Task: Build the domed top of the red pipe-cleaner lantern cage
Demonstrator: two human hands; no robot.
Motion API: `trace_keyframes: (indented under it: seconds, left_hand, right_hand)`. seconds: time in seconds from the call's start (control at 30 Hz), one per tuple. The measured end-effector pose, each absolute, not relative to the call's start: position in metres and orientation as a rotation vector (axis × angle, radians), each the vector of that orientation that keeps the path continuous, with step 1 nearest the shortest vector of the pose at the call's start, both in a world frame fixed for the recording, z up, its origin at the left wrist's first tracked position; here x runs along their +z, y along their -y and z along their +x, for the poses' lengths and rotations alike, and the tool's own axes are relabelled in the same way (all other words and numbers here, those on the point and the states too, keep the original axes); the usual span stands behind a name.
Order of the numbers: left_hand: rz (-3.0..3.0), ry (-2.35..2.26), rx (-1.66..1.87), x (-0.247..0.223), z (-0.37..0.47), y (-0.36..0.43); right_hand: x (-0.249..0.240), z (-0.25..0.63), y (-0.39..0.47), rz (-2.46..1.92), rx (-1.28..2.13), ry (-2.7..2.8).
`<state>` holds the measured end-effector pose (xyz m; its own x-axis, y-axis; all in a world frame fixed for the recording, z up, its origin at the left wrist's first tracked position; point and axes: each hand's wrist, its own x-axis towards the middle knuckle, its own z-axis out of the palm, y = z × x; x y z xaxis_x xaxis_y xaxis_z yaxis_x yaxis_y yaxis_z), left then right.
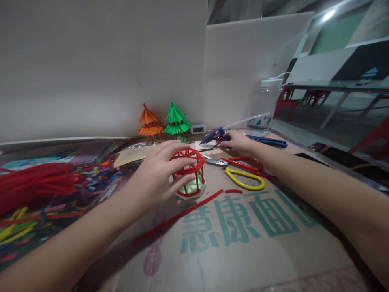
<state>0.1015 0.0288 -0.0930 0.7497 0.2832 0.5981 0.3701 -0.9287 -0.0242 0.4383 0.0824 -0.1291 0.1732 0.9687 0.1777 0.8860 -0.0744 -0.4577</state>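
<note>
A small red pavilion frame (199, 167) with dark posts stands on a pale octagonal base (191, 190). My left hand (161, 166) is at its left side, fingers spread and loosely curved across its ring and posts; whether they touch it is unclear. Farther off, my right hand (237, 142) has its fingers closed about the handle of a dark blue glue gun (216, 136), whose nozzle points left. Scissors (244, 178) with one red and one yellow handle lie between the hands. Nearer me lies a long red pipe cleaner (188, 211), beside a short cut piece (234, 191).
Orange (148, 121) and green (175, 121) pavilion models stand by the wall near a small digital display (198, 129). A clear water bottle (259, 109) is at back right, dark blue pliers-like handles (270, 141) before it. Red pipe cleaners (36, 182) heap at left.
</note>
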Motion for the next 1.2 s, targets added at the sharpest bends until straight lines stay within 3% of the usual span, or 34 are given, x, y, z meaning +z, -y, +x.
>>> trace_keyframes:
  seconds: [0.23, 0.4, 0.6, 0.77, 1.2]
  left_hand:
    - [-2.817, 0.521, -0.978, -0.100, 0.100, -0.028]
    - [-2.926, 0.662, -1.022, -0.080, 0.097, -0.032]
    - [-3.183, 0.562, -0.635, -0.054, 0.106, -0.052]
    - [-3.212, 0.604, -0.512, -0.048, 0.113, -0.054]
    - [-3.264, 0.725, -0.660, -0.057, 0.105, -0.044]
  right_hand:
    - [-0.112, 0.429, -0.062, -1.902, 0.230, 1.620]
    - [-0.092, 0.416, -0.029, -1.559, 0.489, 1.506]
    - [-0.081, 0.402, 0.019, -1.374, 0.649, 1.606]
    - [-0.073, 0.404, 0.037, -1.386, 0.876, 1.773]
    - [-0.065, 0.390, 0.049, -1.358, 0.831, 2.035]
